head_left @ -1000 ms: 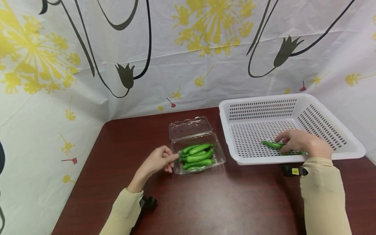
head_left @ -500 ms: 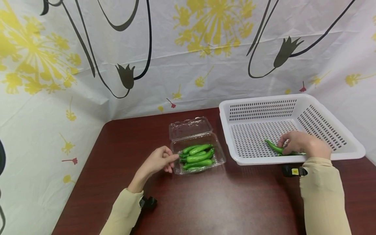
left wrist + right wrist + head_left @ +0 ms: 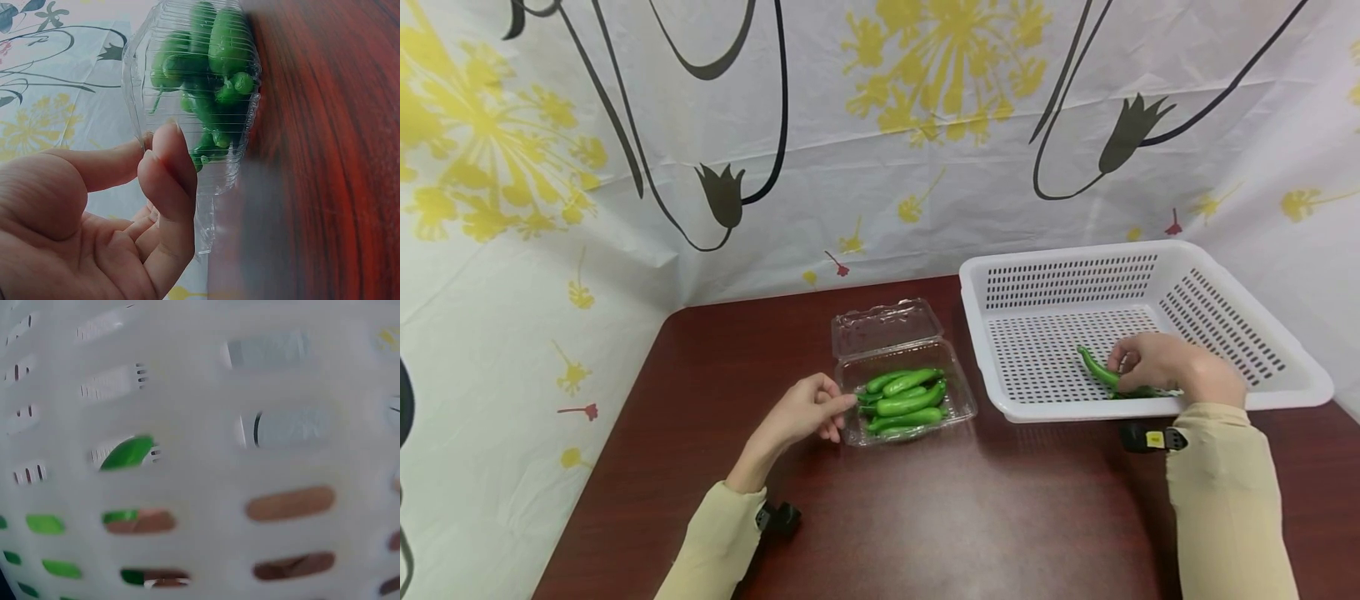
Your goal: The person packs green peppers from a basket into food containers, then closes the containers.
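On the table, a clear plastic clamshell container [image 3: 957, 379] stands with its lid folded back. Several green chili peppers [image 3: 910, 403] lie inside it. My left hand [image 3: 808, 408] pinches the container's near-left rim between thumb and forefinger, as the left wrist view also shows. Over at the right, my right hand [image 3: 1176, 365] reaches over the near wall of a white plastic basket [image 3: 1037, 408] and holds a green chili pepper [image 3: 1096, 367] by its lower end, stem tip pointing up and left. More green shows beneath that hand, partly hidden by it.
The dark red-brown table [image 3: 925, 517] carries both containers. A white patterned sheet [image 3: 865, 192] hangs behind and along the left side. Slots in the basket wall [image 3: 200, 456] fill the right wrist view, with bits of green and fingers showing through.
Within the basket, the pepper in my right hand has shifted slightly right and turned steeper, its stem end higher. The left hand and the clamshell container have stayed where they were.
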A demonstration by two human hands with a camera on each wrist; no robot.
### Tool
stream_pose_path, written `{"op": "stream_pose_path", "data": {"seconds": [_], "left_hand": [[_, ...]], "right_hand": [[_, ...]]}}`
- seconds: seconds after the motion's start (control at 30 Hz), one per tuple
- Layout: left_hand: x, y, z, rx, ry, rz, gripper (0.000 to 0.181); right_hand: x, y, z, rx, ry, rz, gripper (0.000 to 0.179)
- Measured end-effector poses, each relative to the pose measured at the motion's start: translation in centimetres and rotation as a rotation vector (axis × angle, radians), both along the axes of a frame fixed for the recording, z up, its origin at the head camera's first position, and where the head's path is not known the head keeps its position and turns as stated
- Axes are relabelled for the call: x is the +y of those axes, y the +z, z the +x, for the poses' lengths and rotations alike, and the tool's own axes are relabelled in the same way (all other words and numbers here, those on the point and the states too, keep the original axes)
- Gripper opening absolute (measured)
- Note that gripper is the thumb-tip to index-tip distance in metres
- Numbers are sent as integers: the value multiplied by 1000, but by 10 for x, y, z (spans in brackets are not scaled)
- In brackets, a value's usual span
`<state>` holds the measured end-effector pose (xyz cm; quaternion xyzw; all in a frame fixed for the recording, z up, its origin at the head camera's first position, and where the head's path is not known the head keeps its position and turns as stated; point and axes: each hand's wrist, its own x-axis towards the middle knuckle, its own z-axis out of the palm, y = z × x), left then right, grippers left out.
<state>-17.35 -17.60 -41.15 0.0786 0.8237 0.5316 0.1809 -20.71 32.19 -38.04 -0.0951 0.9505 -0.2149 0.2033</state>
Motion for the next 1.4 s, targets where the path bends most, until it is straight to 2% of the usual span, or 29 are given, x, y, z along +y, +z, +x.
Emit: {"op": "stream_pose_path", "data": {"seconds": [0.23, 0.87, 1.4], "left_hand": [[1, -2, 0, 5, 9, 3, 24], [1, -3, -1, -11, 22, -6, 22], [0, -2, -1, -7, 12, -13, 25]], "right_hand": [[-8, 0, 1, 147, 46, -53, 21], [-11, 2, 1, 149, 31, -123, 23], [-16, 10, 3, 241, 41, -118, 19]]}}
